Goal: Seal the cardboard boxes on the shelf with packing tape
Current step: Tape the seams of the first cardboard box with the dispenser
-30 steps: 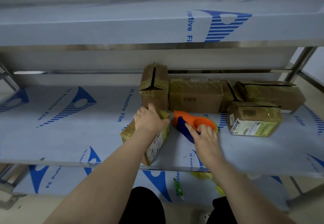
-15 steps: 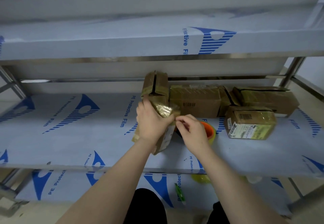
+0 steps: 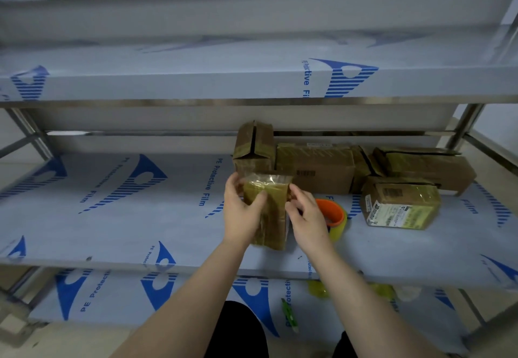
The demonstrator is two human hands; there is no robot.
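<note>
Now the small brown cardboard box wrapped in yellowish tape (image 3: 273, 225) stands on end near the front of the film-covered steel shelf (image 3: 112, 231), where a second ago it lay flat under the left hand (image 3: 239, 214). The right hand (image 3: 308, 220) has left the orange tape dispenser (image 3: 335, 213), which lies on the shelf just behind that hand with its yellowish roll showing.

The left grip wraps round the box's left side, thumb across the front face. The right grip pinches at the box's upper right edge, fingertips curled in, seemingly on the crinkled tape there, though blur leaves that unsure. I judge a strip is already on and its loose end is being pressed down, so this box looks close to sealed.

Further back on the same shelf sit other boxes: a tall upright carton with an open slit (image 3: 253, 144), a long brown carton (image 3: 314, 167) beside it, a flat carton at the far right (image 3: 429, 165), and a taped carton with a printed label (image 3: 400, 203) in front of that one.

Blue-printed protective film also covers the upper shelf (image 3: 196, 82) and the lower shelf (image 3: 98, 293), where a small green tool (image 3: 290, 315) lies. Steel posts frame the rack; pale floor shows beyond it.
</note>
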